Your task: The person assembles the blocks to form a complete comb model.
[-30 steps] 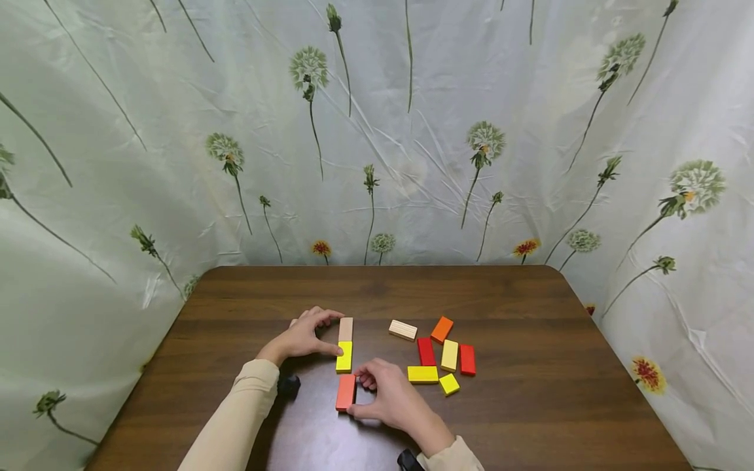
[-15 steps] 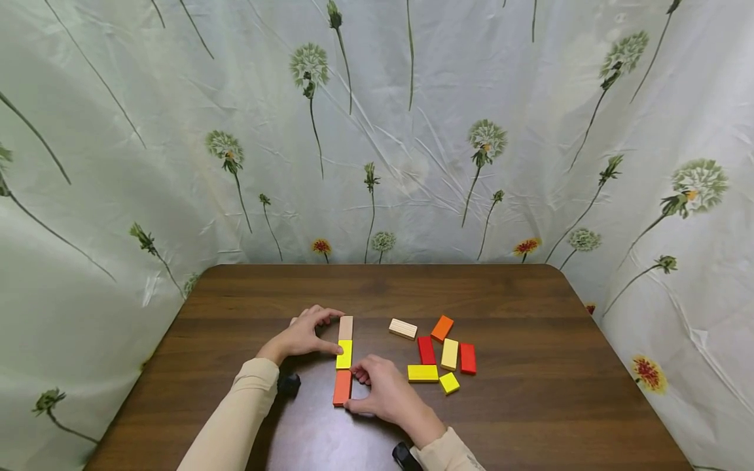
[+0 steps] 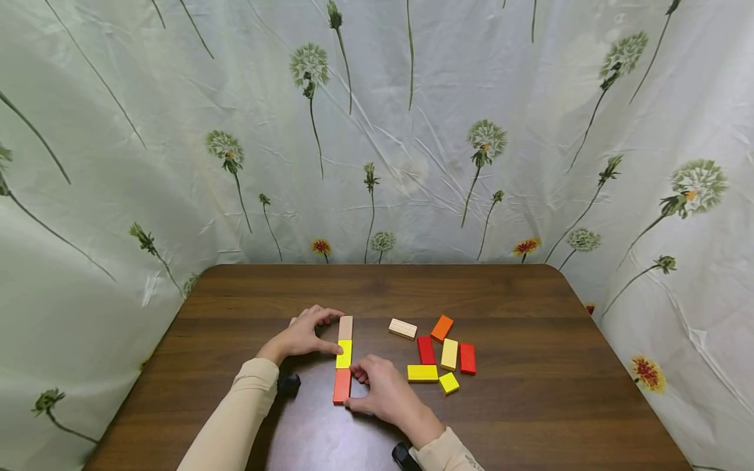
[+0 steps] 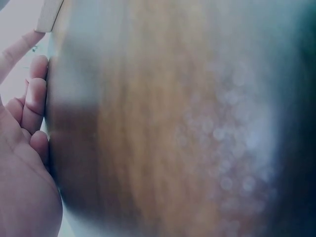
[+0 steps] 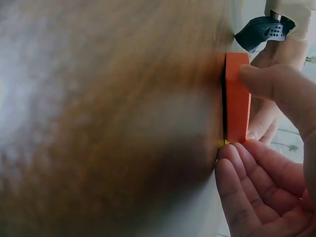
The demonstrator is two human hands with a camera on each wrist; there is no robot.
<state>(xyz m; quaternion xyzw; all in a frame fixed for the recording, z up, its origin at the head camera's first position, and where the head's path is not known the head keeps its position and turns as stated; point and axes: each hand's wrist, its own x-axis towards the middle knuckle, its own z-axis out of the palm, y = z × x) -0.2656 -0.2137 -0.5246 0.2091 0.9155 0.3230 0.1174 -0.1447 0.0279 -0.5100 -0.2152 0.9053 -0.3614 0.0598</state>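
On the desk [image 3: 518, 418], head view: three blocks form a straight row, end to end. The tan block [image 3: 346, 327] is farthest, the yellow block [image 3: 344, 360] is in the middle, and the coral block [image 3: 341, 386] is nearest. The left hand [image 3: 302, 335] is to the left of the row, fingers extended and thumb spread; the index fingertip touches the far end of the tan block and the thumb touches the yellow block. The right hand [image 3: 387, 394] is to the right of the row and holds the coral block between thumb, at its near end, and curled fingers, near its far end. Farther right lie a ribbed block [image 3: 403, 328], an orange block [image 3: 442, 328], a dark red block [image 3: 426, 351], a cream block [image 3: 449, 354], a red block [image 3: 468, 359], a yellow bar [image 3: 422, 373] and a short yellow block [image 3: 449, 383]. All are flat-faced with straight edges. Desk: brown wood grain, glossy.

Left wrist view: the extended index fingertip meets a pale wooden block end; the other fingers are bent. The desk surface is blurred.

Right wrist view: the thumb presses the coral block, a smooth rectangular piece; the index fingertip is at its opposite end.
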